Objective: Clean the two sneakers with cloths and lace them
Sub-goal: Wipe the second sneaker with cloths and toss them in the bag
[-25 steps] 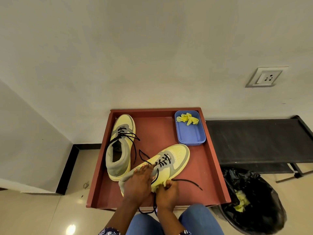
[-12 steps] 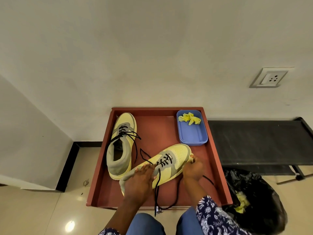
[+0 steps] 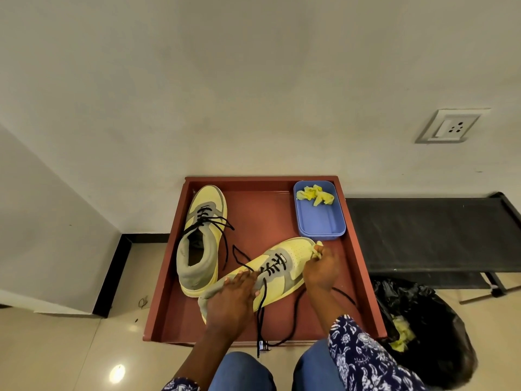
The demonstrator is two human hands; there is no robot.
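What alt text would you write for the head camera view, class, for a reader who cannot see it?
A person's left hand holds down the heel of a yellow sneaker on a red tray while the right hand wipes its toe with a yellow cloth. A second sneaker and a blue tub sit behind.

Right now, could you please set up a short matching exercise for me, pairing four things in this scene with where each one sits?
Things:
1. Crumpled yellow cloth
2. Yellow-and-grey sneaker with its laces through the eyelets and loose ends
3. Yellow-and-grey sneaker lying at an angle
4. Black plastic bin bag

Places:
A. Under both hands, near the front of the red-brown tray
B. On the floor, right of the tray
C. In the blue plastic tub
D. Along the tray's left side, toe towards the wall

Pairs: 1-C, 2-D, 3-A, 4-B
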